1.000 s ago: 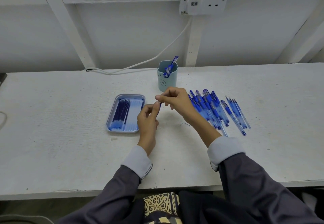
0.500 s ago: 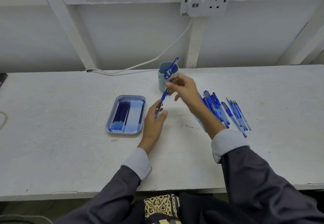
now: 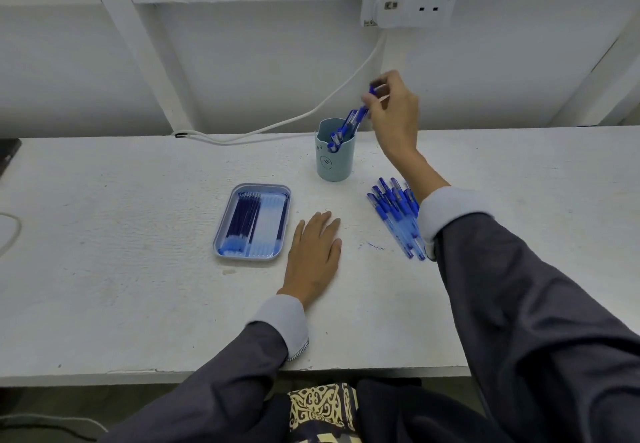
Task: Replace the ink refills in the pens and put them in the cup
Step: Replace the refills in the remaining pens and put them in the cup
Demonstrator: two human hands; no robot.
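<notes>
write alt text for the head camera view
A person's right hand pinches a blue pen above a teal cup that holds other pens; the left hand rests flat on the white table. A tray of refills lies left of that hand, loose pens to its right.

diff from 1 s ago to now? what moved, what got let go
The right hand carried the pen up and away to the cup, still pinching it. The left hand let go of the pen and now lies flat on the table. The tray, refills and loose pens stayed put.
</notes>
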